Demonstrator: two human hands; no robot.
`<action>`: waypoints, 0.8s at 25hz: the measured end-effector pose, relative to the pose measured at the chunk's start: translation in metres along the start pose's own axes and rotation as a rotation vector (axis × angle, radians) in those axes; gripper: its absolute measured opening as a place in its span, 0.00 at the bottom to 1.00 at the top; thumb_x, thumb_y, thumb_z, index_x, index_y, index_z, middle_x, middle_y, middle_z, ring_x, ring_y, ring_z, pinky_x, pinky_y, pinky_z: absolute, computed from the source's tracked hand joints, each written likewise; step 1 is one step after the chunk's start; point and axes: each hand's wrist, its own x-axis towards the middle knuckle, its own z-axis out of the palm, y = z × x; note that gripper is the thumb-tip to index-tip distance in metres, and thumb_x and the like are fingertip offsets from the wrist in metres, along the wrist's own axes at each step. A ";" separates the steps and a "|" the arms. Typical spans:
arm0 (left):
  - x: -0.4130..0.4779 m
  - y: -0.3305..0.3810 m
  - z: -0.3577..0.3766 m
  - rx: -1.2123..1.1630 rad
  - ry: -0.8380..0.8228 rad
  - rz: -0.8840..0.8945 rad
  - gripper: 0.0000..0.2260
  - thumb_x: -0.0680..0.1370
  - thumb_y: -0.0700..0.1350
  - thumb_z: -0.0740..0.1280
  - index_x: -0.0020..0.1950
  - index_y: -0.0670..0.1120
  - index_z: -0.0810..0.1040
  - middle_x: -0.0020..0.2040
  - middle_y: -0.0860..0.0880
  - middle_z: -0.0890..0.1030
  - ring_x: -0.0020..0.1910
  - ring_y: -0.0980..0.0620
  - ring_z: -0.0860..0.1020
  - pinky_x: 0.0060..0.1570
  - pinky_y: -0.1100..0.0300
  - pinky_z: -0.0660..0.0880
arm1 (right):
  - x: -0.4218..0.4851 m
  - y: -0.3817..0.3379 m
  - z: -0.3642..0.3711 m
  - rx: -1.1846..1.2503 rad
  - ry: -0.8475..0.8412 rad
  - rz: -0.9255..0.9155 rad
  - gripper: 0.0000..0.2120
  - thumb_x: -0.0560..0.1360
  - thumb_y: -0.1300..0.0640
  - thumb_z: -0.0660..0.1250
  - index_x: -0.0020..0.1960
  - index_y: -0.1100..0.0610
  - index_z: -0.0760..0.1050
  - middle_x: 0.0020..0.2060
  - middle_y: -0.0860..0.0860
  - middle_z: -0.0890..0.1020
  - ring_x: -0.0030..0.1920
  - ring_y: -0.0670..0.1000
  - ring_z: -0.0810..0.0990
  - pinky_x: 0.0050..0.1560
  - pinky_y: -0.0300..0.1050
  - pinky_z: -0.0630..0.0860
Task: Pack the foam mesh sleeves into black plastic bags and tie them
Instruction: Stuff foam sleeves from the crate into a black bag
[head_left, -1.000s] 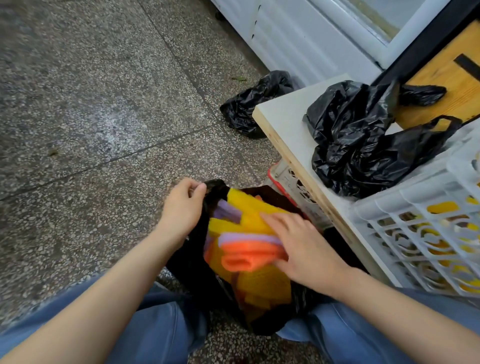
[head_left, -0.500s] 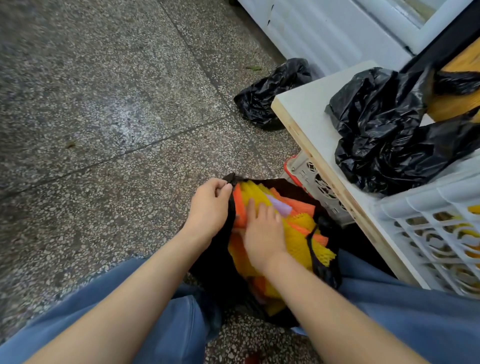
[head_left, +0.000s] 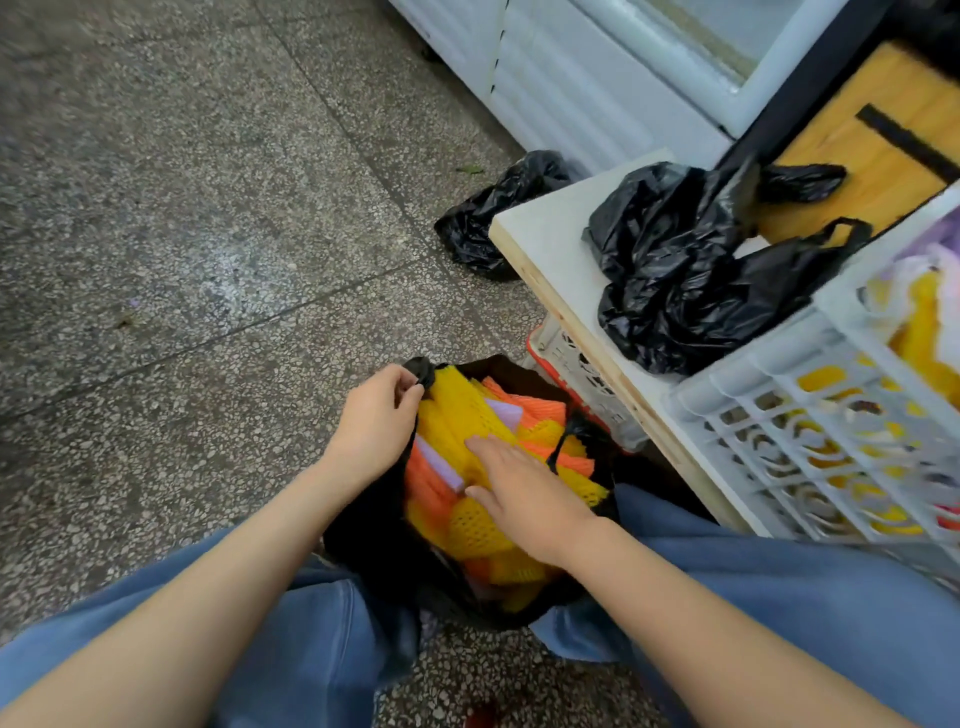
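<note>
left hand pinches bag handle so mouth stays wide. right hand flat, fingers straight, squashes foam sleeves under palm, guessing to leave slack for tying.

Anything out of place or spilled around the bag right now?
Nothing spilled. One black bag lies crumpled on the floor beside the table, apart from the bags on it. On the open bag, the free handle lies across the sleeves.

Floor and surface
I see an open bag and a crumpled bag on the floor; loose bags and a crate on the surface.
</note>
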 end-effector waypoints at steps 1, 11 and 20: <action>-0.002 -0.001 0.002 0.076 -0.016 0.067 0.06 0.79 0.40 0.63 0.51 0.38 0.77 0.47 0.42 0.79 0.48 0.45 0.75 0.47 0.59 0.64 | -0.012 0.005 -0.010 -0.015 0.018 -0.015 0.25 0.82 0.51 0.54 0.76 0.56 0.53 0.74 0.52 0.59 0.75 0.50 0.55 0.72 0.43 0.53; -0.036 0.075 0.008 0.757 0.125 0.613 0.13 0.71 0.48 0.56 0.44 0.42 0.76 0.38 0.43 0.74 0.37 0.40 0.76 0.34 0.51 0.74 | -0.178 0.056 -0.140 -0.156 0.688 -0.082 0.12 0.77 0.54 0.55 0.57 0.54 0.72 0.49 0.48 0.74 0.51 0.45 0.72 0.53 0.34 0.66; -0.061 0.298 0.081 0.366 0.064 1.028 0.12 0.80 0.48 0.57 0.59 0.44 0.73 0.53 0.46 0.73 0.52 0.46 0.71 0.50 0.53 0.69 | -0.258 0.199 -0.189 -0.107 0.879 0.401 0.19 0.75 0.63 0.66 0.64 0.64 0.68 0.60 0.60 0.72 0.62 0.59 0.71 0.56 0.39 0.61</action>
